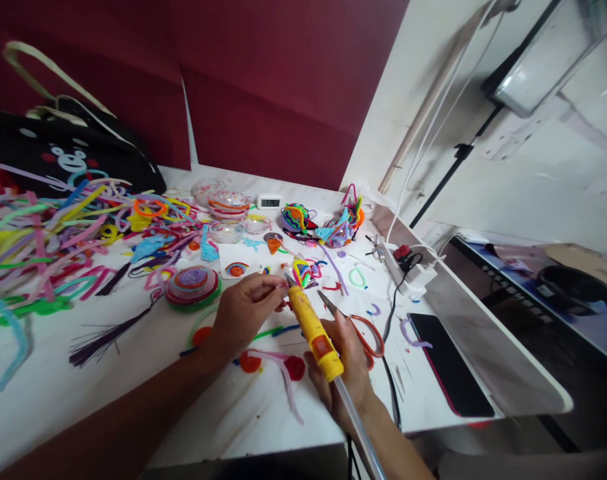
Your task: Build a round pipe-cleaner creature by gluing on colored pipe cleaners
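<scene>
My right hand [350, 363] is wrapped round a yellow hot glue gun [310, 320], with a clear glue stick [356, 423] sticking out of its back end. Close to the nozzle, the fingers of my left hand [246, 307] are pinched together. What they hold is too small to make out, though a bit of red shows at the fingertips. Orange-handled scissors [368, 337] lie beside my right hand. Below the hands are a dark red coil [294, 368], an orange coil [250, 361] and a pink pipe cleaner [288, 387]. A round coiled pipe-cleaner piece [193, 287] sits left of my left hand.
Loose pipe cleaners [43, 247] are heaped at the left, before a black bag [73, 153]. Clear bowls [228, 205], a small digital clock [270, 202] and finished colourful pieces [340, 230] stand at the back. Right are a phone [450, 363], a black cable [390, 333] and a power strip [408, 273].
</scene>
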Available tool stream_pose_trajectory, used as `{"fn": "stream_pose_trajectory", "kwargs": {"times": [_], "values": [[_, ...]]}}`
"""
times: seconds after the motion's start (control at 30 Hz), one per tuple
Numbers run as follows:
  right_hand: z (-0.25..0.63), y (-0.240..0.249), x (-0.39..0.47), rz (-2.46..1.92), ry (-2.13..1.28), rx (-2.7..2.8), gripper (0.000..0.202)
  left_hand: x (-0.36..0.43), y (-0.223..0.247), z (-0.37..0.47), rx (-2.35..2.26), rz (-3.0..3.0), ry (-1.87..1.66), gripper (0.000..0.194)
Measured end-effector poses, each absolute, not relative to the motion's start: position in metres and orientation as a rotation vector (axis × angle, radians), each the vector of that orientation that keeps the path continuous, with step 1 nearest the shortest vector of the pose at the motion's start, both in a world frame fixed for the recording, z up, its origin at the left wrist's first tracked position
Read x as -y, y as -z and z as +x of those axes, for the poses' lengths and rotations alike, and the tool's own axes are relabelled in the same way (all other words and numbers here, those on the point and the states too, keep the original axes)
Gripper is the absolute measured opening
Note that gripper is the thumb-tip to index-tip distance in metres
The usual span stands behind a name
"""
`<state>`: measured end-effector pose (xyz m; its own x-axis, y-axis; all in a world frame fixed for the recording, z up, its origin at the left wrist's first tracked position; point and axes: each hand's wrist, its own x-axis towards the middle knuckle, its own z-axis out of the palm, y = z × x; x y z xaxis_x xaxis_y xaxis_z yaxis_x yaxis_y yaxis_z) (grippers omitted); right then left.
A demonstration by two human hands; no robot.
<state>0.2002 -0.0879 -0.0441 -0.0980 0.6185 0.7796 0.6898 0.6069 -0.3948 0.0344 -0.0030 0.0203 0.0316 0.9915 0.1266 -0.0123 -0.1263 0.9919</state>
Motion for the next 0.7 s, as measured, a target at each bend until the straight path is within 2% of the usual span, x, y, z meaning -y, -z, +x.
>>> {"fn": "stream_pose_trajectory", "kwargs": {"times": [0.27,0.7], "values": [[0.2006,0.0414,0.0883,-1.073,0.153,1.792,0.076,0.0036,-0.0154,0.0354,-1.061,1.273,-1.276,0.022],[0.1997,0.0438,0.089,-1.044,0.169,1.764,0.069,0.0045,-0.0118,0.035,-1.066,1.283,-1.283,0.026]]}}
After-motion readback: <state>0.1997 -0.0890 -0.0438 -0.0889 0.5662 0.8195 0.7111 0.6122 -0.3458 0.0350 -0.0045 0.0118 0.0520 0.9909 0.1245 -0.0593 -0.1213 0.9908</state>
